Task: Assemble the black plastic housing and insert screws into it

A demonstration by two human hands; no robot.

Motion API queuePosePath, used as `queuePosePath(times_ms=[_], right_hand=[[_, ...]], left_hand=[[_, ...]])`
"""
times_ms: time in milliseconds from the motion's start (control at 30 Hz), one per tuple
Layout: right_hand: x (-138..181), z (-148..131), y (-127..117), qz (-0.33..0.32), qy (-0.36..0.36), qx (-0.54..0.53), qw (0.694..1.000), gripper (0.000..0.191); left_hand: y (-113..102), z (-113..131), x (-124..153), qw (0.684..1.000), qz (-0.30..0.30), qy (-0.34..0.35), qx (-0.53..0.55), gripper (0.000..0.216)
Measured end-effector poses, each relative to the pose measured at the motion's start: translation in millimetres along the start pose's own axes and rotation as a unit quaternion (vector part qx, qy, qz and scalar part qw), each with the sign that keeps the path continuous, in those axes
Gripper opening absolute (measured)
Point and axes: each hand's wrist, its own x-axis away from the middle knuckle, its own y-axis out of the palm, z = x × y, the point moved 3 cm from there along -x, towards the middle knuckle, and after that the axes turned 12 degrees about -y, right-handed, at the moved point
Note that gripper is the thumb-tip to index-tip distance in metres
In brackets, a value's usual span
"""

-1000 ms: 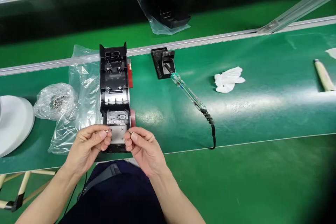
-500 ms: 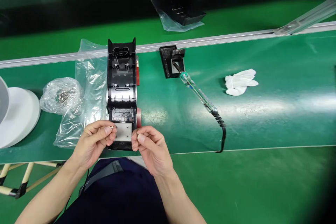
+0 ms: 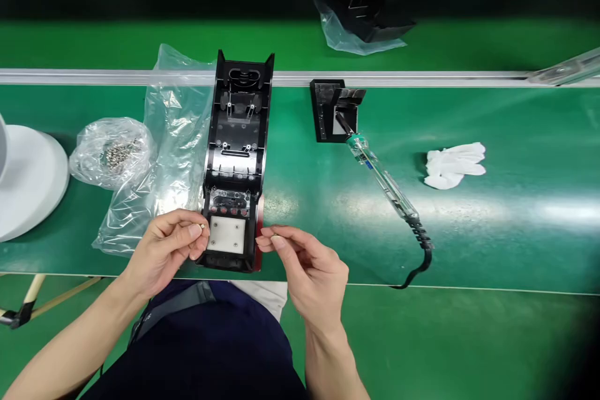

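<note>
Pinched between thumb and forefinger of the left hand (image 3: 164,249) is a small metal screw (image 3: 202,226), so tiny that only its pale glinting head shows; its thread cannot be made out. The right hand (image 3: 312,269) pinches a second small screw (image 3: 275,239) in the same way, and it is just as hard to read. Both sets of fingers are closed on these parts, the remaining fingers loosely curled beneath.

The left fingertips sit against the near left corner of a long black plastic housing (image 3: 238,156), beside its white square plate (image 3: 227,235). The right fingertips are just off the housing's near right corner, apart from it, above the green tabletop (image 3: 492,212). Both forearms come up from the bottom edge, palms turned inward toward each other; the elbows are cut off by the frame.

The housing lies open side up, lengthwise away from the person, its near end at the tabletop's edge. A red part along its right side is mostly hidden. Under and left of it lies a crumpled clear plastic bag (image 3: 169,156); further left a smaller bag of screws (image 3: 112,153), its contents blurred by the film, and a white round object (image 3: 28,178) cut off by the left edge. To the right, a screwdriver (image 3: 382,178) with a clear handle rests its tip in a small black holder (image 3: 330,106), and a white glove (image 3: 452,164) lies well apart. A bagged black part (image 3: 360,6) at the top is cut off.
</note>
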Motion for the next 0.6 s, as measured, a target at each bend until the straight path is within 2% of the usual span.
queuePosePath(times_ms=[67,167,300,467,600], right_hand=[[-6.2,-1.9,0.1,-0.013,-0.061,0.094,0.994,0.015],[-14.6,-4.5,5.8,-0.028,-0.148,0.224,0.963,0.013],[-21.7,-1.7,17.5,-0.069,-0.168,0.301,0.936,0.016],[-33.4,8.4,33.9,-0.087,-0.226,0.446,0.862,0.011],[-44.6,22.1,47.4,-0.098,-0.218,0.52,0.82,0.022]], left_hand=[[-3.6,-0.5,1.1,1.0,-0.012,0.008,-0.018,0.015],[-7.3,-1.3,3.3,0.998,-0.037,0.036,-0.042,0.008],[-11.6,-2.2,5.3,0.994,-0.053,0.066,-0.069,0.002],[-21.0,-4.5,4.2,0.985,-0.035,0.107,-0.133,0.011],[-24.7,-5.3,4.9,0.974,-0.041,0.127,-0.185,0.014]])
